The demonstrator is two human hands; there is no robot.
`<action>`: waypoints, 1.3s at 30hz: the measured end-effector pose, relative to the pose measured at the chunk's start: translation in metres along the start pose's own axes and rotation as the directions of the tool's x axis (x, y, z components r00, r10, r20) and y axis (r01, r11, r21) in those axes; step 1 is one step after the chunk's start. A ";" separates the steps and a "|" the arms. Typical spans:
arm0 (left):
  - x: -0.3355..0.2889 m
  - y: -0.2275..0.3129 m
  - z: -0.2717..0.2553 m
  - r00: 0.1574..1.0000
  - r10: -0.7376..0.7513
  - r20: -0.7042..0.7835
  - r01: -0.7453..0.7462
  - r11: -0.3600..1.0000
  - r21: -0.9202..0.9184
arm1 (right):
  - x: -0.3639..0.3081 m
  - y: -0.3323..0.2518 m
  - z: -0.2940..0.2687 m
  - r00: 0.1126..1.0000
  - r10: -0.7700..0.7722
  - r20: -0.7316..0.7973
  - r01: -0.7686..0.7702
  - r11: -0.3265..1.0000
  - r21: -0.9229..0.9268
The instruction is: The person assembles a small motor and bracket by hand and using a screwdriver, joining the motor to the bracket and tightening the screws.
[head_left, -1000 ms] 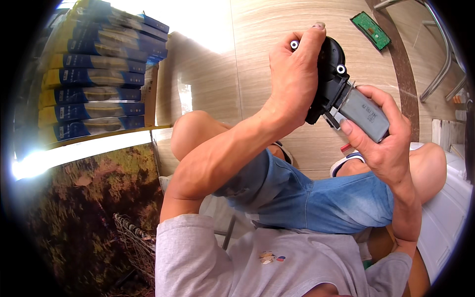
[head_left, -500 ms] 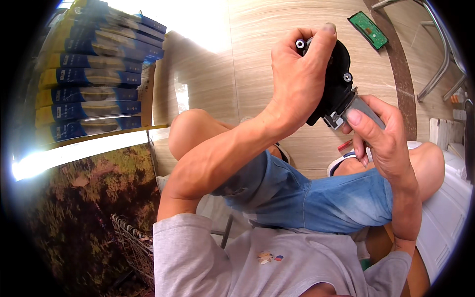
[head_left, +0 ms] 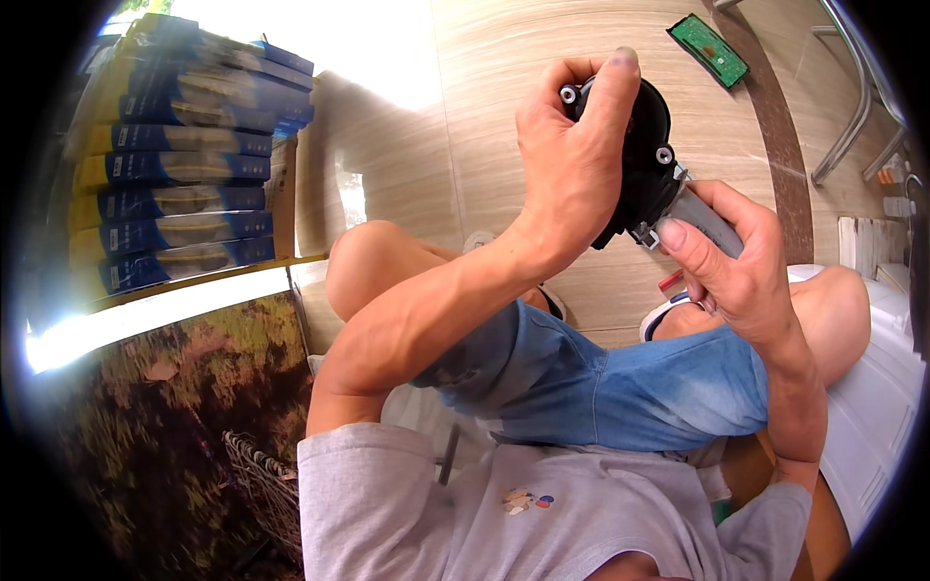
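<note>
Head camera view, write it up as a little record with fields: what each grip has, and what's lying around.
Left grip: holds the black casing, thumb on the near face
Right grip: holds the grey metal block, thumb on top
Join: block meets casing at its lower right; fastening unclear
Floor, upper right: green circuit board
Left side: stacked blue-and-yellow boxes

Left hand (head_left: 570, 160) on black housing (head_left: 647, 136), right hand (head_left: 754, 261) on apparently metal block (head_left: 709, 221)
</note>
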State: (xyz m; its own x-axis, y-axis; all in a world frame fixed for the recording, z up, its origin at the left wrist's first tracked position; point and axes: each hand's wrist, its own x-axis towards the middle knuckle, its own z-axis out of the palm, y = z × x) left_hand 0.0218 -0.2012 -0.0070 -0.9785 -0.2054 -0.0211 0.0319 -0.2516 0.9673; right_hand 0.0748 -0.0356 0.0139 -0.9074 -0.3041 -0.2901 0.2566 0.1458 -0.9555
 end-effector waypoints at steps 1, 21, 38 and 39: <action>0.000 -0.001 -0.001 1.000 -0.009 0.004 0.009 1.000 0.003 | 0.000 -0.001 -0.001 1.000 0.014 0.011 -0.014 1.000 0.000; -0.002 0.000 0.006 1.000 0.030 -0.004 -0.030 1.000 0.002 | 0.000 -0.001 -0.007 0.998 0.040 0.053 -0.044 0.996 0.078; -0.004 -0.002 0.004 1.000 0.022 -0.012 -0.022 1.000 -0.011 | -0.001 0.002 -0.007 1.000 0.020 0.019 -0.020 1.000 0.002; -0.003 -0.003 0.004 1.000 0.020 -0.020 -0.020 1.000 -0.002 | -0.001 -0.002 -0.010 0.989 0.128 0.072 -0.132 0.990 0.058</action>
State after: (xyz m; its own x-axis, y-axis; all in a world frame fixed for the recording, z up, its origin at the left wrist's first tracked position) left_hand 0.0240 -0.1960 -0.0085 -0.9734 -0.2291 -0.0068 0.0518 -0.2489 0.9671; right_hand 0.0719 -0.0263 0.0165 -0.8408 -0.3495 -0.4134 0.3933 0.1302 -0.9101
